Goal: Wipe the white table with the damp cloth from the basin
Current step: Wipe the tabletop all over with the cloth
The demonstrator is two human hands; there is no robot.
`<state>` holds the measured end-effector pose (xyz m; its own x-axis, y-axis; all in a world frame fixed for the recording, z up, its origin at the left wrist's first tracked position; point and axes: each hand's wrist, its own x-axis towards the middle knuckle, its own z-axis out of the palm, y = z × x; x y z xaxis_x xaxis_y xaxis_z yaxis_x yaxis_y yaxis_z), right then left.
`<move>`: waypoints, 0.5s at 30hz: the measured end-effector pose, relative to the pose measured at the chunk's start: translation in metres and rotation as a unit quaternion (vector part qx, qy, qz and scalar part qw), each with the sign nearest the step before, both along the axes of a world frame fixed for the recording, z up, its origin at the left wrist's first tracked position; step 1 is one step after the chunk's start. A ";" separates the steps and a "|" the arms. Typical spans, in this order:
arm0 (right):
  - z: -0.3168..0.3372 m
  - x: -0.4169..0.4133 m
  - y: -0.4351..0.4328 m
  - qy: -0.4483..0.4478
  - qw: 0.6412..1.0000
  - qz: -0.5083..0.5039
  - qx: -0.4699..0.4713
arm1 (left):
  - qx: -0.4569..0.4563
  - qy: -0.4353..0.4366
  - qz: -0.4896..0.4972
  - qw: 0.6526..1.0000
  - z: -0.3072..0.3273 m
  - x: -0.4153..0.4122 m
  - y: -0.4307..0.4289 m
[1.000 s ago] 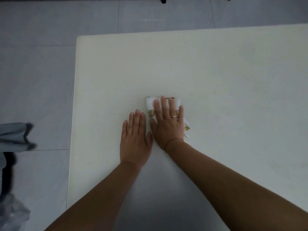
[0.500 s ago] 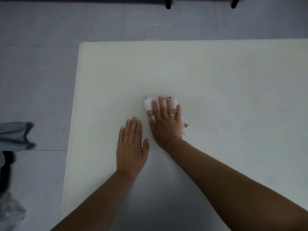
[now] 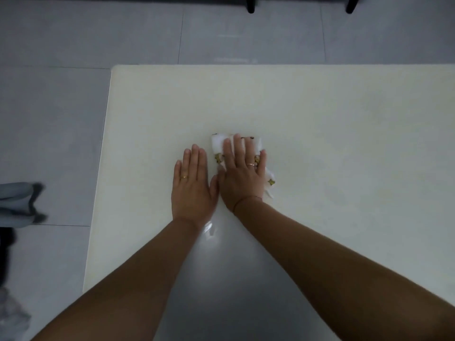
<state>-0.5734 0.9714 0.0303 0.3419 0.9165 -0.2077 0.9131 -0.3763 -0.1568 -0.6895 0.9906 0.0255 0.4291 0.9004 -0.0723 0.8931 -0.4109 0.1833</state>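
The white table (image 3: 332, 134) fills most of the view. A white cloth (image 3: 218, 145) with small yellow-green prints lies folded near its middle. My right hand (image 3: 243, 173) presses flat on the cloth with straight fingers, covering most of it. My left hand (image 3: 193, 185) rests flat on the bare tabletop just left of the cloth, its thumb beside my right thumb. A wet sheen shows on the table between my forearms. The basin is out of view.
Grey tiled floor (image 3: 49, 119) lies beyond the table's left and far edges. Two dark furniture legs (image 3: 250, 4) stand past the far edge. Grey fabric (image 3: 17, 203) and a crumpled plastic bag (image 3: 12, 313) sit at the left frame edge.
The camera has tilted so the table's far edge sits lower in view. My left hand slid back toward me, then forward again beside my right hand; the cloth stayed under my right hand.
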 end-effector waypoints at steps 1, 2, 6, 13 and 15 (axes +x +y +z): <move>0.001 0.009 -0.001 -0.006 0.998 0.065 0.005 | 0.002 0.001 -0.001 1.000 0.000 0.000 0.000; 0.003 0.025 0.000 -0.014 0.992 0.124 0.011 | 0.001 -0.001 -0.002 1.000 0.000 -0.001 0.000; 0.002 0.091 0.015 -0.059 0.995 0.076 0.002 | -0.007 -0.010 0.001 1.000 -0.001 -0.001 0.000; -0.001 0.035 0.047 -0.013 0.999 -0.052 0.000 | -0.012 0.004 0.007 1.000 -0.001 0.001 -0.001; 0.000 0.022 0.038 -0.021 0.996 0.081 0.012 | -0.015 0.004 0.006 1.000 0.001 0.001 -0.001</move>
<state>-0.5511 1.0091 0.0299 0.1974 0.9649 -0.1730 0.9676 -0.2201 -0.1236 -0.6885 0.9899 0.0263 0.4174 0.9030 -0.1021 0.8995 -0.3946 0.1875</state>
